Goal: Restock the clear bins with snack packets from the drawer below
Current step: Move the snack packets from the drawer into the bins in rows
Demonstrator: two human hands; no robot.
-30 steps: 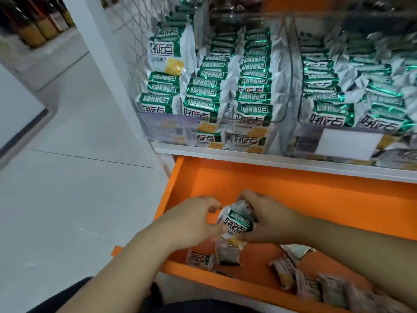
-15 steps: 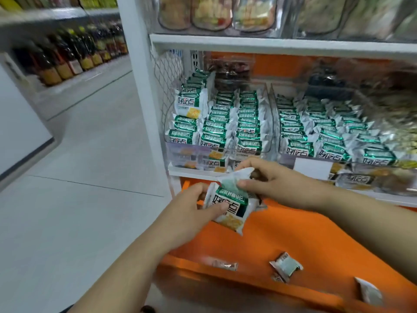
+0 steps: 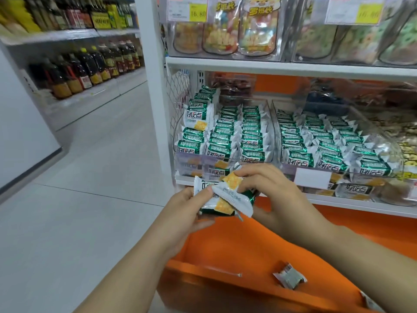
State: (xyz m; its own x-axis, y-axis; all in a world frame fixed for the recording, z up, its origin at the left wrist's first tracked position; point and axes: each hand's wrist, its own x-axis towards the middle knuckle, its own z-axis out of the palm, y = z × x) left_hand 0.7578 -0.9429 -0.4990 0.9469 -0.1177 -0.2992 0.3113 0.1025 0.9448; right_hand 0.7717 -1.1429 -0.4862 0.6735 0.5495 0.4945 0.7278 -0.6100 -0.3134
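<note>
Step in hand: transfer. Item: snack packets (image 3: 225,199), gripped by left hand (image 3: 185,213) and right hand (image 3: 270,190), fingers curled round them, above the orange drawer (image 3: 237,249), just before the left clear bin (image 3: 198,163). Next, likely: lift over bin front, file into a row.

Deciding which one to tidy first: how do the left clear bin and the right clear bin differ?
The left bin holds its packets in neat straight rows; the right bin's rows lean and spread. The left bin has one packet standing face-out atop its left row; the right bin has none. The right bin bears a blank white label in front; no white one shows on the left bin. Both are clear and hold green-and-white packets.
</note>
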